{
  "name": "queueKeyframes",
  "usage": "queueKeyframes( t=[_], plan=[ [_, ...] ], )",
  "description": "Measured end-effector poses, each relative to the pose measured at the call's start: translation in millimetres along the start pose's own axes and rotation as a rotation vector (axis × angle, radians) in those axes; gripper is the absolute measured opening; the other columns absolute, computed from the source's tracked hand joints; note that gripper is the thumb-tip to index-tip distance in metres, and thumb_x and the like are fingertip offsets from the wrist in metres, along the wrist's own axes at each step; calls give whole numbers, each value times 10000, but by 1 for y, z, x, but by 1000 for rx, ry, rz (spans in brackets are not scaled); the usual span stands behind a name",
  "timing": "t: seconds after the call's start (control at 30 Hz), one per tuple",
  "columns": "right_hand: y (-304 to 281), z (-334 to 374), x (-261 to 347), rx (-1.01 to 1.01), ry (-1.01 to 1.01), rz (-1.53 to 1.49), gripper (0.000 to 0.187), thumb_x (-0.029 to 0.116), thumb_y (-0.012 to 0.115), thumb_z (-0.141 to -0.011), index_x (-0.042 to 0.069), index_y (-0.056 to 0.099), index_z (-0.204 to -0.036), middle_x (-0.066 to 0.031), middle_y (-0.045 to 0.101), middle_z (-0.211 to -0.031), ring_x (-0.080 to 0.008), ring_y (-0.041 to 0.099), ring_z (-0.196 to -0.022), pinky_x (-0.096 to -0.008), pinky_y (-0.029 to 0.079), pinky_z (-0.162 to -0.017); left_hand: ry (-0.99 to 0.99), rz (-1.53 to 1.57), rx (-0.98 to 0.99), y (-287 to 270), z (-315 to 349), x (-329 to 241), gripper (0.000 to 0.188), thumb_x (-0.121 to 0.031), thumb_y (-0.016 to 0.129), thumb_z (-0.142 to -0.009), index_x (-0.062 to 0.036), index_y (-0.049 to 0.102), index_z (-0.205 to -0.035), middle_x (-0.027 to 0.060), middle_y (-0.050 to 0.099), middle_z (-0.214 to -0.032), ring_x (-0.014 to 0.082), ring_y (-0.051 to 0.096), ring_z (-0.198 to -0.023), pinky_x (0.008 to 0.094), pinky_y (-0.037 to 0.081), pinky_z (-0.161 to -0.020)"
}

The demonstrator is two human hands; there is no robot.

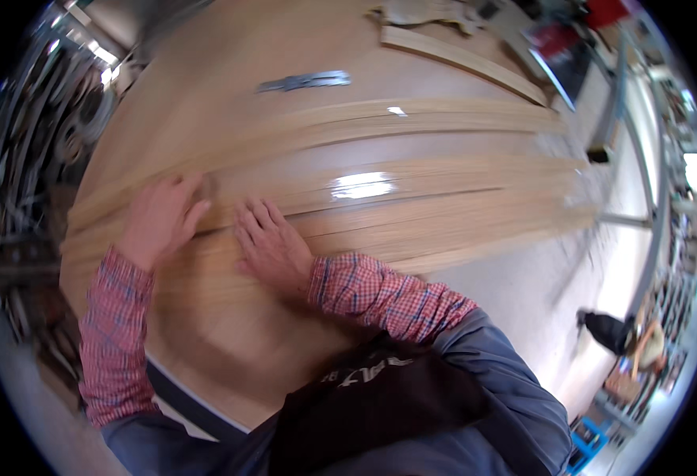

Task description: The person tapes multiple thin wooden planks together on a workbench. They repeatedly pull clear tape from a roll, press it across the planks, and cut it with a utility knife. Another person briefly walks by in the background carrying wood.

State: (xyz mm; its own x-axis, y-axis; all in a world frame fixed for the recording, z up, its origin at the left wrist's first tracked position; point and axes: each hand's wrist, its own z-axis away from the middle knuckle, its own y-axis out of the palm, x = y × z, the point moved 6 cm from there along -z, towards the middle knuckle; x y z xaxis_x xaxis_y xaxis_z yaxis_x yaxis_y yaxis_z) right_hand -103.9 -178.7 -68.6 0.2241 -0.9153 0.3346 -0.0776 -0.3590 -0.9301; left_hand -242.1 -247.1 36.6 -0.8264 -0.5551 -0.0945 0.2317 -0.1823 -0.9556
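Note:
Long, thin wooden strips (443,178) lie side by side across a wood-topped table, running left to right, with narrow dark gaps between some of them. My left hand (162,222) rests over their left part, a little blurred, thumb and fingers apart. Close by on its right, my right hand (273,246) lies palm down on the strips with its fingers stretched out. Neither hand shows anything held. The right ends of the strips are smeared by motion.
Beyond the strips lies a flat metal piece (305,81). A thicker wooden bar (463,63) sits at the far right, near a dark flat panel (554,71). Metal framing (646,182) stands along the right side. Cluttered racks (39,135) fill the left; a blue stool (588,444) is low right.

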Motion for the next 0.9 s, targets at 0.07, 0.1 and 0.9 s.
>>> queueKeyframes(
  t=[0.07, 0.1, 0.9],
  plan=[
    [13, -22, 25, 57, -70, -44, 798, 525, 663, -929, -69, 550, -1451, -265, 454, -1585, -451, 356, -1510, -551, 263, -1269, -64, 41, 96, 6, 12, 21, 529, -321, 701, -939, -64, 623, -1396, 220, 721, -1117, 438, 669, -1026, 525, 525, -898],
    [18, -31, 38, 94, -108, -77, 790, 517, 662, -931, -64, 549, -1454, -257, 456, -1584, -445, 350, -1514, -549, 259, -1269, -73, 39, 91, 17, 22, 32, 520, -310, 697, -937, -50, 627, -1382, 218, 728, -1112, 440, 675, -1027, 521, 526, -903],
    [-86, -105, -191, -331, 226, 198, 122, 134, 666, -869, 30, 691, -928, -192, 682, -1047, -381, 657, -1038, -495, 530, -862, -358, 517, 733, 50, 5, 88, 280, -243, 666, -903, -66, 681, -1119, 88, 686, -1031, 209, 662, -1035, 384, 517, -953]
  ],
)
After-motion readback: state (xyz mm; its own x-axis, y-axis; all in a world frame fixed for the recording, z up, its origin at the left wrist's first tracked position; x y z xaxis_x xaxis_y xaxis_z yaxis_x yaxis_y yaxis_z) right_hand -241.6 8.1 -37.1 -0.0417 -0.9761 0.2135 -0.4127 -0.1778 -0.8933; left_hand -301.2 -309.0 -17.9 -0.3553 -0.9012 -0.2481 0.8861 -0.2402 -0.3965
